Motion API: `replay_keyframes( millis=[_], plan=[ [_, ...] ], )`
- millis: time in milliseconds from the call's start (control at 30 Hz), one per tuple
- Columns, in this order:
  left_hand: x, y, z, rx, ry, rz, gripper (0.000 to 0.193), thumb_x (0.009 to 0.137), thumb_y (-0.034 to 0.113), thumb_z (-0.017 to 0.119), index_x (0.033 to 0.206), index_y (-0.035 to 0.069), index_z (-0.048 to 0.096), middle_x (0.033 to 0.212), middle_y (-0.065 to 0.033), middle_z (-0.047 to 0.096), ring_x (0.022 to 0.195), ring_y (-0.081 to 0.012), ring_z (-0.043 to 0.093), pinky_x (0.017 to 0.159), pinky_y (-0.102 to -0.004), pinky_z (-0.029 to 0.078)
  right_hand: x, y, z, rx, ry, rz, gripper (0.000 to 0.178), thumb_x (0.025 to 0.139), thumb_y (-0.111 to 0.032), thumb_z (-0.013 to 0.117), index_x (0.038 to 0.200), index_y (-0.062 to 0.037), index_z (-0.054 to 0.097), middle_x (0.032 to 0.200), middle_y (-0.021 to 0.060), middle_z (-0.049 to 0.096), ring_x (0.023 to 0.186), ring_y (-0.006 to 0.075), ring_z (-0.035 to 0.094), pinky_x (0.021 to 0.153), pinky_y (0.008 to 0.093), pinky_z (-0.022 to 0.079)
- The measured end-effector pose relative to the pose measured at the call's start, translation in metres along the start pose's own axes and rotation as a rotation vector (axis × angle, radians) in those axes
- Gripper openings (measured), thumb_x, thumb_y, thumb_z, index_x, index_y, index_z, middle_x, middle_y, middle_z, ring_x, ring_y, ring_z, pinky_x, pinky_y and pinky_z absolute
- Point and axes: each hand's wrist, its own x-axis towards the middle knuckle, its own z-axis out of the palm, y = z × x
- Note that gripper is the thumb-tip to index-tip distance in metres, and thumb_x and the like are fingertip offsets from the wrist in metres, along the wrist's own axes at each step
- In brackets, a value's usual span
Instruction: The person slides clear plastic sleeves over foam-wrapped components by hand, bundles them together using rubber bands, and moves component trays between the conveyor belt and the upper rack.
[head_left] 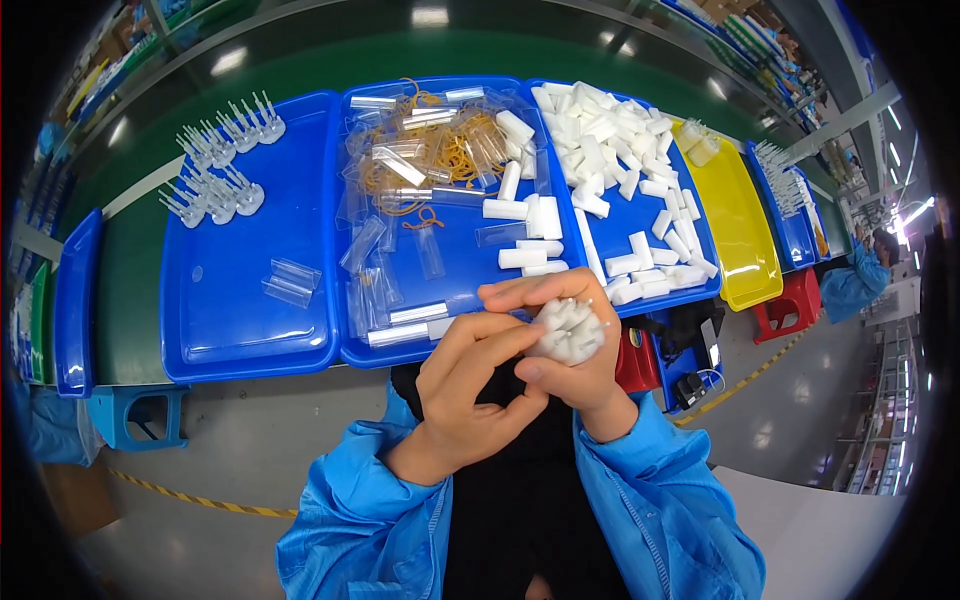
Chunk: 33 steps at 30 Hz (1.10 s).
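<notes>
My right hand (580, 355) grips a bundle of white foam sticks (568, 330), their ends facing up at me. My left hand (465, 395) reaches across with its fingertips touching the left side of that bundle. Both hands hover just below the near rim of the middle blue tray (400, 350), which holds clear plastic sleeves (385, 240), orange rubber bands (455, 150) and a few loose white foam sticks (525, 255). I cannot tell whether a rubber band is around the bundle.
A left blue tray (250, 300) carries small bundled clear pieces (215, 165) and two clear sleeves. A right blue tray (690, 290) is heaped with white foam sticks (610, 135). Beyond it sit a yellow tray (745, 230), a red stool (790, 305) and another person (860, 275).
</notes>
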Motion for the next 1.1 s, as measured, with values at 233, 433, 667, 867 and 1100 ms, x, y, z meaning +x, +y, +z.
replay_keyframes(
  millis=[233,433,667,867,1100],
  plan=[
    [-0.011,-0.012,0.001,0.043,0.002,0.006,0.039,0.066,-0.002,0.075,0.104,-0.001,0.066,0.103,-0.0160,0.063,0.088,-0.0263,0.065,0.074,-0.0315,0.052,-0.001,-0.003,0.004,-0.175,0.017,-0.013,0.040,0.074,-0.004,0.076,0.102,-0.0038,0.048,0.110,0.0220,0.063,0.114,0.0327,0.058,0.098,0.0448,0.045],
    [-0.022,-0.018,-0.004,-0.228,-0.123,-0.020,0.060,0.079,0.000,0.070,0.131,-0.002,0.041,0.130,-0.0217,0.047,0.117,-0.0270,0.052,0.099,-0.0368,0.043,0.008,-0.003,0.018,-0.008,-0.009,0.032,0.043,0.078,-0.026,0.075,0.104,-0.0055,0.047,0.123,0.0216,0.055,0.124,0.0298,0.048,0.104,0.0450,0.036],
    [-0.022,-0.005,-0.027,-0.514,0.091,-0.114,0.053,0.080,0.002,0.073,0.126,-0.006,0.048,0.125,-0.0233,0.052,0.112,-0.0284,0.056,0.094,-0.0360,0.047,0.052,-0.009,0.011,-0.092,-0.003,0.159,0.041,0.091,-0.028,0.059,0.122,-0.0023,0.049,0.119,0.0154,0.056,0.110,0.0245,0.054,0.098,0.0368,0.041],
    [-0.024,-0.002,-0.049,-0.500,0.111,-0.064,0.045,0.082,0.004,0.072,0.121,-0.007,0.053,0.126,-0.0238,0.050,0.115,-0.0277,0.054,0.095,-0.0350,0.047,0.086,0.047,0.047,-1.133,-0.370,-0.272,0.032,0.080,-0.007,0.063,0.112,-0.0082,0.062,0.108,0.0126,0.057,0.100,0.0284,0.055,0.088,0.0361,0.047],
    [-0.021,-0.001,-0.061,-0.580,0.169,-0.190,0.029,0.083,-0.007,0.065,0.112,-0.005,0.062,0.129,-0.0247,0.048,0.117,-0.0289,0.053,0.096,-0.0373,0.047,0.087,0.037,0.030,-1.270,-0.313,-0.245,0.022,0.073,-0.005,0.066,0.095,-0.0051,0.060,0.094,0.0107,0.057,0.093,0.0299,0.054,0.077,0.0401,0.045]
  ],
)
